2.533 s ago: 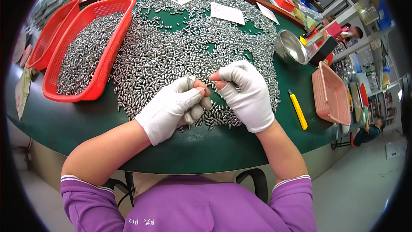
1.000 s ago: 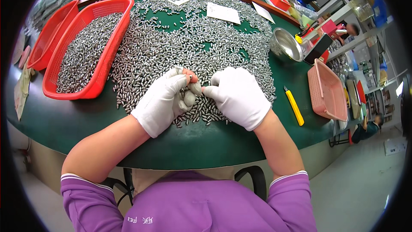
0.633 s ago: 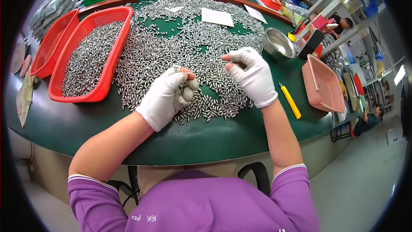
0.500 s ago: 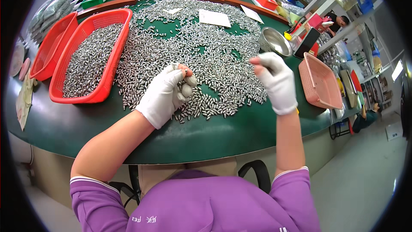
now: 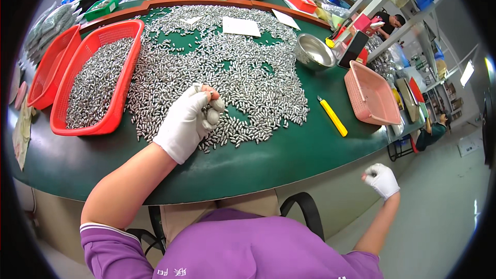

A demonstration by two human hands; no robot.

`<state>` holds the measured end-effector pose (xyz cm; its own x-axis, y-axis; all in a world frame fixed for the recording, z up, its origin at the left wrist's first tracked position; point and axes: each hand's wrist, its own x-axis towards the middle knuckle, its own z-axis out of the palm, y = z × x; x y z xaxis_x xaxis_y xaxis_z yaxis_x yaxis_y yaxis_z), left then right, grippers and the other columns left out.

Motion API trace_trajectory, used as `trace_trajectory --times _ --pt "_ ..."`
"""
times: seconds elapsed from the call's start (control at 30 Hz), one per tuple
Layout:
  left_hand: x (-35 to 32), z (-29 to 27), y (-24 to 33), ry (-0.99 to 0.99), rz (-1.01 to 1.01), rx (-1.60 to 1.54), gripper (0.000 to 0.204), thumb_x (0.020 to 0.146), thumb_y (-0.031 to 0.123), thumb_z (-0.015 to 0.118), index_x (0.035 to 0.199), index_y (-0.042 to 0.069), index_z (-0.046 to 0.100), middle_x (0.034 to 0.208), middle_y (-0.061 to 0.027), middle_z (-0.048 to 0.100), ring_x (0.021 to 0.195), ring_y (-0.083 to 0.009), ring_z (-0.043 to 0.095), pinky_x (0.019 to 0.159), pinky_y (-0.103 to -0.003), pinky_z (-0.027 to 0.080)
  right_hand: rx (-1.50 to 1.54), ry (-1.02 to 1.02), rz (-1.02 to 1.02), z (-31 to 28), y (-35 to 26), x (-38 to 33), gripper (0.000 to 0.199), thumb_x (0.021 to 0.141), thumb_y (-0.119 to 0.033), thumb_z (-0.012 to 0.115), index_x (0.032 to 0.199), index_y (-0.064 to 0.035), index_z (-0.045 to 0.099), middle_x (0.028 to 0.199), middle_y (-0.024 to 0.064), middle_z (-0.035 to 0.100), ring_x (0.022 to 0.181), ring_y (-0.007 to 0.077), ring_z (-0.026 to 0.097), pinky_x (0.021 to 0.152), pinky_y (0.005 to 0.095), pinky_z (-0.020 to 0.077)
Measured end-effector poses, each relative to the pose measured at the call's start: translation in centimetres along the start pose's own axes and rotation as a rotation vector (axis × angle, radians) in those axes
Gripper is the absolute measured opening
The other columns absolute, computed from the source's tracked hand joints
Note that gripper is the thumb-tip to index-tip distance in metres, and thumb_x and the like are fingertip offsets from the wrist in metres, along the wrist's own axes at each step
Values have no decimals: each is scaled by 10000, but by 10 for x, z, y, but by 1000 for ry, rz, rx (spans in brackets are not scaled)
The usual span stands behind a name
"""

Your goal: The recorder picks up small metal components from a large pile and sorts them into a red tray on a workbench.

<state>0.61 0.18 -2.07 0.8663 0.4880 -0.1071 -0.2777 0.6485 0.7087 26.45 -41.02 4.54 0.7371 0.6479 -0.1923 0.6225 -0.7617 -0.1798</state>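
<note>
My left hand point(image 5: 187, 120), in a white glove with bare fingertips, is closed above the near edge of a wide spread of small silvery metal pieces point(image 5: 253, 80). Thumb and fingertips press together; whatever lies between them is too small to make out. My right hand point(image 5: 381, 180), gloved the same way, hangs past the table's front edge at the right, over the floor. Its fingers are curled in, and their contents are hidden. A yellow utility knife point(image 5: 333, 117) lies on the green table point(image 5: 279, 157), between the metal pieces and a pink basket point(image 5: 372, 98).
At left, a red basket point(image 5: 133, 57) holds more metal pieces, with another red basket point(image 5: 45, 75) beside it. A steel bowl point(image 5: 316, 54) and a dark phone point(image 5: 354, 49) stand at right. White cards point(image 5: 241, 27) lie on the spread. Co-workers sit farther off.
My right hand has swung from over the metal pieces down and right, past the table edge, uncovering the yellow utility knife. The left hand stays closed near the pieces; the whole view has shifted slightly.
</note>
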Motion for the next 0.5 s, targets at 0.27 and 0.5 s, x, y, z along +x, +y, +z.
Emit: trace_trajectory --times 0.27,0.5 --pt "-3 3 -1 19 28 -7 46 891 84 492 937 82 486 826 -38 565 607 -83 500 563 -207 423 195 79 -522 2 -134 51 328 684 -142 706 999 -66 652 757 55 562 714 202 556 688 313 461" --pt "-2 5 4 -7 31 -9 76 894 128 532 940 96 480 860 -45 559 622 -73 482 539 -194 390 -74 -33 -1108 45 -263 109 206 717 -181 655 917 -133 651 790 79 592 778 271 583 697 386 468"
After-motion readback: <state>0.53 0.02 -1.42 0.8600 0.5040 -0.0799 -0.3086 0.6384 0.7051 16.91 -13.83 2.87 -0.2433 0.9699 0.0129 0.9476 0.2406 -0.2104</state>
